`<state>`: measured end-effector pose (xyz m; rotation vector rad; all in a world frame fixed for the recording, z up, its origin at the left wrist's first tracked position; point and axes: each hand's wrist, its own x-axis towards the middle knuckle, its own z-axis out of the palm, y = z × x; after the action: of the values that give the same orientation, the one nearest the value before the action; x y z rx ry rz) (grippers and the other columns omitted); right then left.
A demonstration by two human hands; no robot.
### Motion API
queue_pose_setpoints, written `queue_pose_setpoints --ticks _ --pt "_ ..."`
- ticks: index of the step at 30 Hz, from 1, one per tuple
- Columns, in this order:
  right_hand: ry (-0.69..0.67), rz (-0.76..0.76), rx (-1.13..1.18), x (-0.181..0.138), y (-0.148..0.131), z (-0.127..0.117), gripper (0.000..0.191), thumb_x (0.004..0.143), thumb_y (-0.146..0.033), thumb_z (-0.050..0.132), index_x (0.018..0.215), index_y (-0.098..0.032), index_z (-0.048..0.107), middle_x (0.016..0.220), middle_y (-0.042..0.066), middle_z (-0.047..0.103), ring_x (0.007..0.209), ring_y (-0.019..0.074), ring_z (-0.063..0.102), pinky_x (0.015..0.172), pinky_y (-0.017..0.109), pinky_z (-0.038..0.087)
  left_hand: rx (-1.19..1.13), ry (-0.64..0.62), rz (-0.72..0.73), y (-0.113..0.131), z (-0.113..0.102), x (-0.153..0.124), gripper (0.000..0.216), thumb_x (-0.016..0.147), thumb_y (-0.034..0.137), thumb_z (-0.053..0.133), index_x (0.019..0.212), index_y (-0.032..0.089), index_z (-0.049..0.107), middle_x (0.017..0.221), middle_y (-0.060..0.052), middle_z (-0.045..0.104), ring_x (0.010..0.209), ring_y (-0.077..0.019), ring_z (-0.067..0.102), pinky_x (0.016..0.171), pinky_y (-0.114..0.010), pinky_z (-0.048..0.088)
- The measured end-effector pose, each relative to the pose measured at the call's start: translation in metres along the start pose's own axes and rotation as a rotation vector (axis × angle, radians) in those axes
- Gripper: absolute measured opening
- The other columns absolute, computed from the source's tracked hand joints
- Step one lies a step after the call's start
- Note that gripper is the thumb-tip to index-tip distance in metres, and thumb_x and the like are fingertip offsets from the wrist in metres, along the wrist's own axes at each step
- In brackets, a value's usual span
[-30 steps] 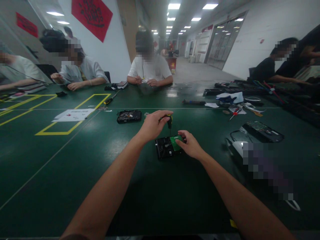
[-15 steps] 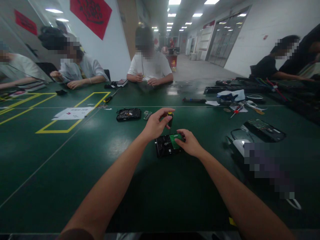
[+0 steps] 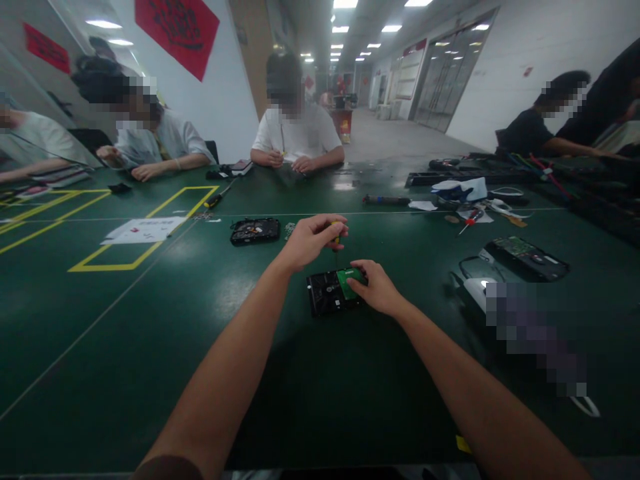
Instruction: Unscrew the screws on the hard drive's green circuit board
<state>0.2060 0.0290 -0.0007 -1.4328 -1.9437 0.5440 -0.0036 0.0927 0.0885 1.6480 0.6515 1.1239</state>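
Note:
A black hard drive with a green circuit board lies flat on the green table in front of me. My left hand grips the yellow and black handle of a screwdriver, held upright over the drive's far edge. The shaft points down at the board side; whether its tip sits in a screw is too small to tell. My right hand clasps the drive's right end, thumb on the board and fingers at the far edge.
Beyond my left hand lie another hard drive and a small pile of screws. A third drive and a partly blurred pouch-like item are at right. A red screwdriver lies farther back. Other people sit across the table.
My left hand's fingers have turned and closed further around the screwdriver handle, covering more of it. My right hand keeps its hold on the hard drive. The whole view has shifted slightly.

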Motion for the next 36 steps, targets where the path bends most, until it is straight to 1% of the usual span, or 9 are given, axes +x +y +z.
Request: queue_pose_setpoints --ticks 3,9,12,15,18,22,26,31,36 --pt "0.0 0.003 -0.003 0.001 0.0 0.0 0.041 0.09 -0.03 0.07 0.129 -0.018 0.063 0.122 0.013 0.067 0.109 0.0279 0.061 0.092 0.045 0.052 -0.097 -0.069 -0.087 0.006 -0.008 -0.003 0.029 0.099 0.036 0.062 0.117 0.015 0.072 0.111 -0.012 0.072 0.107 -0.0216 0.07 0.085 -0.039 0.067" --pt "-0.008 0.023 0.009 0.002 0.002 0.001 0.04 0.09 -0.031 0.071 0.128 -0.019 0.064 0.124 0.013 0.066 0.111 0.0281 0.061 0.094 0.046 0.052 0.009 -0.005 -0.041 0.01 -0.014 -0.009 0.028 0.092 0.04 0.073 0.103 0.015 0.072 0.102 -0.008 0.071 0.091 -0.0173 0.07 0.074 -0.035 0.069" --pt "-0.005 0.021 0.02 0.002 0.003 0.002 0.041 0.09 -0.03 0.072 0.128 -0.02 0.064 0.123 0.012 0.067 0.11 0.0273 0.062 0.095 0.047 0.051 0.061 0.074 -0.036 0.008 -0.01 -0.008 0.029 0.086 0.041 0.08 0.091 0.015 0.067 0.091 -0.006 0.07 0.08 -0.0147 0.068 0.063 -0.028 0.066" --pt "-0.007 0.011 0.02 0.003 0.003 0.002 0.041 0.089 -0.03 0.072 0.128 -0.02 0.064 0.124 0.013 0.067 0.11 0.0268 0.062 0.096 0.047 0.051 0.055 0.127 -0.041 0.005 -0.002 -0.006 0.034 0.084 0.042 0.082 0.087 0.015 0.061 0.087 -0.006 0.071 0.076 -0.0142 0.068 0.056 -0.024 0.061" --pt "-0.013 0.006 0.006 0.003 0.004 0.001 0.041 0.09 -0.031 0.072 0.128 -0.019 0.064 0.123 0.013 0.067 0.109 0.0268 0.062 0.095 0.046 0.052 0.012 0.117 0.002 0.003 0.006 -0.005 0.036 0.083 0.041 0.084 0.092 0.017 0.058 0.082 -0.002 0.068 0.069 -0.0111 0.065 0.055 -0.022 0.058" --pt "-0.008 -0.007 -0.002 0.003 0.006 0.002 0.041 0.09 -0.032 0.072 0.129 -0.018 0.064 0.119 0.012 0.067 0.107 0.0266 0.063 0.093 0.045 0.052 0.035 0.077 0.05 -0.002 0.01 -0.004 0.031 0.086 0.043 0.08 0.097 0.019 0.064 0.075 0.002 0.06 0.062 -0.0088 0.057 0.05 -0.019 0.052" --pt "-0.013 -0.014 -0.005 0.004 0.008 0.003 0.041 0.09 -0.031 0.072 0.129 -0.018 0.064 0.12 0.012 0.067 0.107 0.0263 0.062 0.094 0.045 0.051 0.019 0.068 0.031 -0.005 0.007 -0.004 0.03 0.086 0.046 0.08 0.089 0.018 0.068 0.076 0.0 0.06 0.065 -0.0096 0.057 0.051 -0.018 0.051" --pt "-0.018 -0.01 -0.023 0.004 0.01 0.003 0.042 0.091 -0.032 0.071 0.13 -0.017 0.063 0.12 0.013 0.067 0.106 0.026 0.062 0.095 0.047 0.05 0.012 0.004 -0.036 -0.002 0.0 -0.004 0.03 0.092 0.046 0.073 0.104 0.019 0.076 0.092 -0.005 0.071 0.075 -0.012 0.064 0.06 -0.022 0.056" --pt "-0.035 0.008 -0.024 0.003 0.007 0.0 0.044 0.092 -0.033 0.07 0.131 -0.016 0.062 0.125 0.015 0.066 0.11 0.0278 0.061 0.095 0.046 0.051 -0.113 0.012 -0.079 -0.004 -0.004 -0.003 0.028 0.097 0.042 0.064 0.108 0.02 0.076 0.11 -0.01 0.076 0.1 -0.0202 0.072 0.06 -0.023 0.054"
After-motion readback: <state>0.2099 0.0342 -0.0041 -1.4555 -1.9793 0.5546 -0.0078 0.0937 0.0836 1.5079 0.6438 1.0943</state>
